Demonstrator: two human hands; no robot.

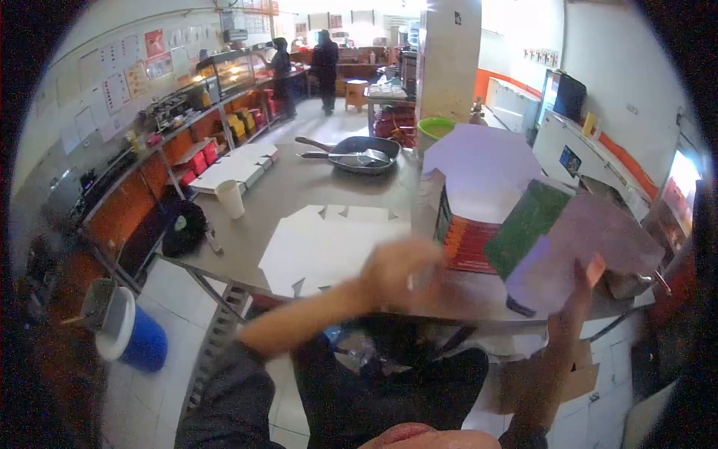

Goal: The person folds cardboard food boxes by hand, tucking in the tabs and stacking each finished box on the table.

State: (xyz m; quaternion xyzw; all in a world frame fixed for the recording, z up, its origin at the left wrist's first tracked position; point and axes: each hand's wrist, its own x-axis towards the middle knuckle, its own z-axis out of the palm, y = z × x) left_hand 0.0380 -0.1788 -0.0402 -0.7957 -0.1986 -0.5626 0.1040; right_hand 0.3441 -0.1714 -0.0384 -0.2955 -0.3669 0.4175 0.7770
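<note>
My right hand (582, 288) grips a flat cardboard box blank (606, 232) at its near edge, thumb up. The blank is tilted, with a plain greyish face and a green printed panel (527, 228) on its left. Smeared by motion, my left hand (404, 273) is over the table's near edge, and its fingers cannot be made out. Left of it a white flat box blank (329, 247) with slots and notched corners lies on the metal table (284, 187). Between my hands and farther back rises a stack of flat box blanks (473, 243) with red edges, a white blank (482, 165) on top.
A square pan (365, 153) with a utensil in it sits at the table's far side. A paper cup (230, 200) and more white flat cardboard (235, 168) are at the left. A green bowl (437, 127) stands behind the stack. A blue bucket (142, 337) is on the floor. Two people stand far back.
</note>
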